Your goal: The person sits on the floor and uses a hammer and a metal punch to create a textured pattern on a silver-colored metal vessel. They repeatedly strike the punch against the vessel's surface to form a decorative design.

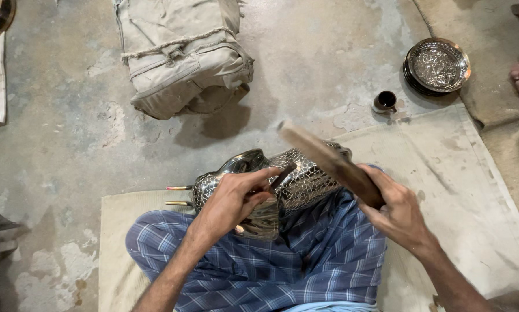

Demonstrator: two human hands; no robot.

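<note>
Head view. The person sat cross-legged on a pale mat (pixel 461 190) laid over a concrete floor (pixel 69 133). A silver metal vessel (pixel 303 179), its surface covered in a scale-like embossed pattern, lay on its side in the blue checked lap, at the centre of the frame.

The left hand (pixel 233 199) was closed around a slim dark punch (pixel 282 174), its tip set against the vessel wall. The right hand (pixel 395 208) was clamped on a flat wooden mallet (pixel 326 157), raised and angled toward 10 o'clock above the punch.

Step in hand, by judgement: chasing the pattern, with the mallet poised for a strike. The next move would call for a square blow on the punch head while the left hand keeps the tip from skating on the curved metal.

Containers: a stack of embossed metal plates (pixel 437 65) stood at 2 o'clock, the top one empty. Just beside it, toward 7 o'clock, sat a small dark cup (pixel 385 101); its contents could not be told. A roped cloth bundle (pixel 181 52) lay at 12 o'clock. Two thin rods (pixel 178 195) lay at 9 o'clock of the vessel.
</note>
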